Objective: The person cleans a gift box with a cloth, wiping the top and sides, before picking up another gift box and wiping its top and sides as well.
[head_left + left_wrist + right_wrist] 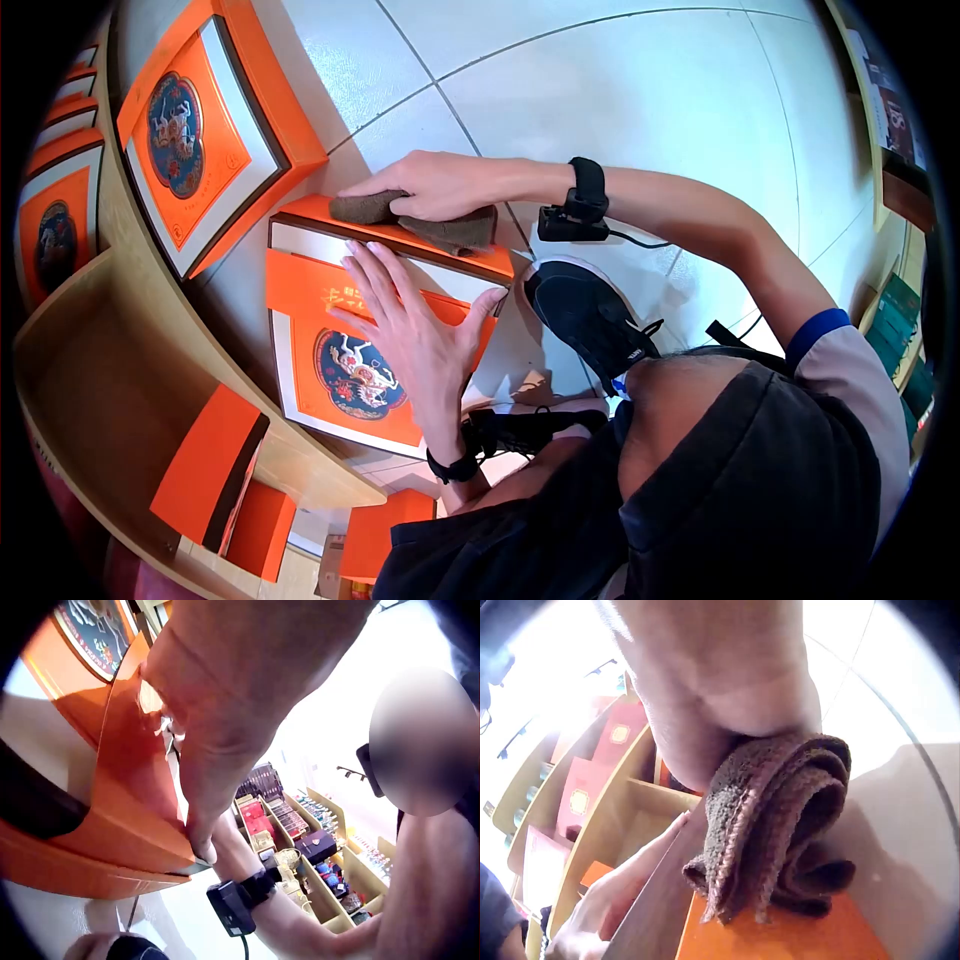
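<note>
An orange gift box (285, 350) with white and brown borders and a round dark-blue emblem stands on the floor before me. My left hand (415, 325) rests on its face, fingers spread and straight, thumb reaching to the box's edge. Along the box's orange side, my right hand (435, 185) grips a folded brown cloth (460, 230). Seen from the right wrist, the cloth (772, 817) hangs in thick folds below the hand and lies against the orange side (780, 941). Part of the emblem is covered by my left hand.
A similar orange box (190, 140) stands close by at the upper left. Wooden shelving (90, 340) curves along the left, with more orange boxes (60, 230) on it. My shoe (580, 305) is beside the box on the tiled floor (620, 90). Shelves of goods (895, 330) line the right.
</note>
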A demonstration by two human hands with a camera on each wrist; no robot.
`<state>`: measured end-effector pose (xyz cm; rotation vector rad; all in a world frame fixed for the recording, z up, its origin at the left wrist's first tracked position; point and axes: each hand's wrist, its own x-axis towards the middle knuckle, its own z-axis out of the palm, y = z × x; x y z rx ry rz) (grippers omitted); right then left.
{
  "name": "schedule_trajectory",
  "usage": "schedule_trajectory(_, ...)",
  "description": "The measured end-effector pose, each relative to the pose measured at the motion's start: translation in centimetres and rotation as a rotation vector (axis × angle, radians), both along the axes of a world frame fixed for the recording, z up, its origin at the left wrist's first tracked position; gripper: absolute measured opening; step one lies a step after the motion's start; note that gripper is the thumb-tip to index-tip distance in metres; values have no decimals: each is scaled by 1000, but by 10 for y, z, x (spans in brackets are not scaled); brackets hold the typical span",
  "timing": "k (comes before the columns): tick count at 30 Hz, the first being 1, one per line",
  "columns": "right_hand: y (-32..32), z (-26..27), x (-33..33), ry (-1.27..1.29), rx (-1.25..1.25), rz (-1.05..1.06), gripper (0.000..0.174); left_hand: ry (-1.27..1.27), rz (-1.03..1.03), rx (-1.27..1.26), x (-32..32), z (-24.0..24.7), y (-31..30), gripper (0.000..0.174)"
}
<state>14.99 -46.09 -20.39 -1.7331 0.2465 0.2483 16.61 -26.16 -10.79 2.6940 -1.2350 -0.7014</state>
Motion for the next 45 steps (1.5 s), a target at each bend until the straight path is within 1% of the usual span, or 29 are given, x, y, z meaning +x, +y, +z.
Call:
schedule_trajectory(2, 4, 1, 2, -3, -10, 6, 66, 14, 24, -4, 0, 1, 0, 140)
schedule_trajectory(5, 11, -11, 0, -17, -14, 12, 65, 1, 15, 12, 1, 3, 0, 141)
schedule_trajectory(7, 14, -17, -4, -166, -38, -25, 65, -2, -3, 30, 0, 4, -2, 139)
schedule_trajectory(11, 11, -18, -8, -208, 20, -11, 65, 33, 36, 1, 0, 5, -3, 140)
schedule_trajectory(13, 7, -13, -13, -40, -6, 45, 64, 67, 61, 7, 1, 5, -3, 140)
schedule_trajectory(16, 7, -12, -20, 19, -32, 79, 65, 62, 89, -41, 0, -5, 1, 145)
schedule_trajectory(20, 6, -14, -22, -68, -13, 49, 64, 37, 49, -55, 0, -4, 2, 142)
schedule_trajectory(22, 4, -13, -22, 50, 2, 85, 59, 49, 52, -61, 0, -6, 3, 142)
schedule_trajectory(25, 2, -3, -32, 90, 15, 111, 57, 86, 82, -61, 1, -3, 2, 141)
schedule_trajectory(28, 2, -8, -32, 82, 69, 80, 55, 76, 91, -89, 0, -8, 4, 145)
schedule_trajectory(32, 3, -7, -38, 72, 5, 92, 54, 75, 88, -63, 0, -9, 5, 145)
schedule_trajectory(33, 2, -2, -43, 87, 45, 84, 53, 64, 91, -56, 1, -9, 5, 145)
schedule_trajectory(35, 2, 5, -50, 115, 42, 70, 55, 34, 69, -17, 0, -10, 4, 144)
schedule_trajectory(36, 2, 4, -48, 115, 38, 69, 55, 56, 87, -49, 0, -10, 4, 145)
schedule_trajectory(38, 0, 4, -48, 122, 105, 69, 55, 62, 81, -71, 0, -13, 5, 146)
schedule_trajectory(42, 2, 10, -57, 119, 65, 89, 55, 75, 89, -46, 1, -7, 3, 146)
schedule_trajectory(45, 3, 12, -67, 150, 64, 50, 55, 64, 87, -16, -1, -10, 5, 146)
